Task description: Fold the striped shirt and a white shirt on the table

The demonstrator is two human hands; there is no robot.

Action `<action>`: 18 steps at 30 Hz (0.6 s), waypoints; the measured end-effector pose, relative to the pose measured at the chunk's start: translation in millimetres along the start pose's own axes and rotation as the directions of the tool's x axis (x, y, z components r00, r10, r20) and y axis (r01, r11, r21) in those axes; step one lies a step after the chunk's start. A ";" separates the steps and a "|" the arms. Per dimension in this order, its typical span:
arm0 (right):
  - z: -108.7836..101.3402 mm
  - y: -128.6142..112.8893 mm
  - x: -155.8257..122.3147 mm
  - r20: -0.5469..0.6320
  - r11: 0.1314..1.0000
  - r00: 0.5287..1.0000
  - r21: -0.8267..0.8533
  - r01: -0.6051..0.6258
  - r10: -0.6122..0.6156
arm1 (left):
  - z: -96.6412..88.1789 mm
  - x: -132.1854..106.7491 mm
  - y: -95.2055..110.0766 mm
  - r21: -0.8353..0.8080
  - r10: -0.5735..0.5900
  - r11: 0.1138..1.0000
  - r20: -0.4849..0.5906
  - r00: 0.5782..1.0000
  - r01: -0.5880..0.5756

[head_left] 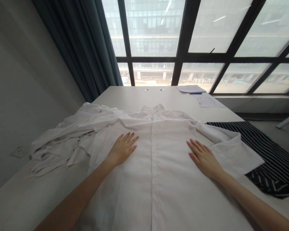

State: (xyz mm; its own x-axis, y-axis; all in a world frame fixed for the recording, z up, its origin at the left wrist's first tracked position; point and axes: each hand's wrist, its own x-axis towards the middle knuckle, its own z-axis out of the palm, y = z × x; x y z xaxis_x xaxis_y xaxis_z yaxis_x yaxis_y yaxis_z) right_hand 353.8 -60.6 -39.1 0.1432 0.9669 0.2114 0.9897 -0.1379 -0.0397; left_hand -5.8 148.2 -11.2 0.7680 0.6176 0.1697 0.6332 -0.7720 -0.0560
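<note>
A white button-up shirt (168, 166) lies front side up on the table, its collar toward the window and its button strip running down the middle. My left hand (121, 148) rests flat on the left half of the shirt, fingers spread. On the right half, my right hand (203, 157) lies palm down with its fingers stretched out. Neither hand grips the cloth. The shirt's right sleeve is laid out to the side, partly over a black striped cloth (267, 150). Where the left sleeve ends I cannot tell among the other white cloth.
A rumpled heap of white cloth (62, 144) lies at the left by the wall. At the far right of the white table (130, 96) are papers (190, 89) and a blue pen (196, 93). Beyond stand a dark curtain (86, 48) and the window.
</note>
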 end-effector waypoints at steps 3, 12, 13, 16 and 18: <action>-3.6 17.8 -22.2 -0.047 0.997 0.998 -0.061 -0.046 0.044 | -3.2 -26.7 1.9 0.001 -0.009 1.000 -0.042 0.999 0.009; -27.0 8.0 -89.8 -0.200 0.988 0.970 -0.037 -0.148 0.138 | -17.7 -136.4 -9.9 -0.104 -0.404 0.914 -0.184 0.896 0.391; -26.5 5.2 -97.2 -0.207 0.989 0.967 0.015 -0.147 0.147 | -19.9 -145.8 -12.9 -0.150 -0.477 0.877 -0.174 0.861 0.456; -22.2 -1.8 -115.7 -0.199 0.969 0.956 0.164 -0.186 0.217 | -26.9 -169.3 -14.8 -0.337 -0.662 0.711 -0.020 0.750 0.618; -20.8 -4.8 -123.9 -0.181 0.942 0.939 0.223 -0.250 0.292 | -31.2 -180.5 -10.6 -0.433 -0.716 0.588 0.114 0.688 0.683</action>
State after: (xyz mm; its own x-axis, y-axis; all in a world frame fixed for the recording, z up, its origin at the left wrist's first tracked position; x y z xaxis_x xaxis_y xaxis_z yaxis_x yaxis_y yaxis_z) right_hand 331.4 -184.2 -44.8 0.4247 0.8292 0.3634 0.8948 -0.3236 -0.3076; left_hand -154.1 40.2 -10.6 0.0862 0.9953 0.0443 0.8550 -0.0967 0.5095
